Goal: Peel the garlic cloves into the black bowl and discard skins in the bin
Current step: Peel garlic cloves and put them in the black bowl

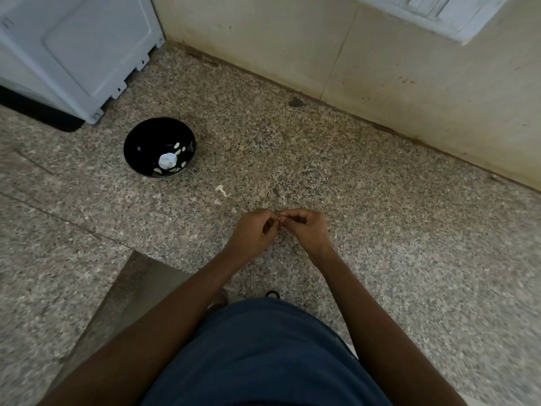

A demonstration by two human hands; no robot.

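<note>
**Both hands pinch a small clove over the floor**

The black bowl (pixel 159 148) stands well to the left and beyond the hands, with pale garlic pieces (pixel 167 161) inside. The left hand (pixel 254 231) and right hand (pixel 304 230) meet fingertip to fingertip, curled around a tiny clove (pixel 279 219), mostly hidden. Loose skins (pixel 221 191) lie near, just beyond the left hand. The wall (pixel 409 68) is far behind; speckled floor (pixel 380 230) spreads around.

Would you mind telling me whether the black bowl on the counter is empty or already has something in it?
Not empty. The black bowl sits upright and holds several pale garlic pieces at its bottom, one larger than the rest.
</note>
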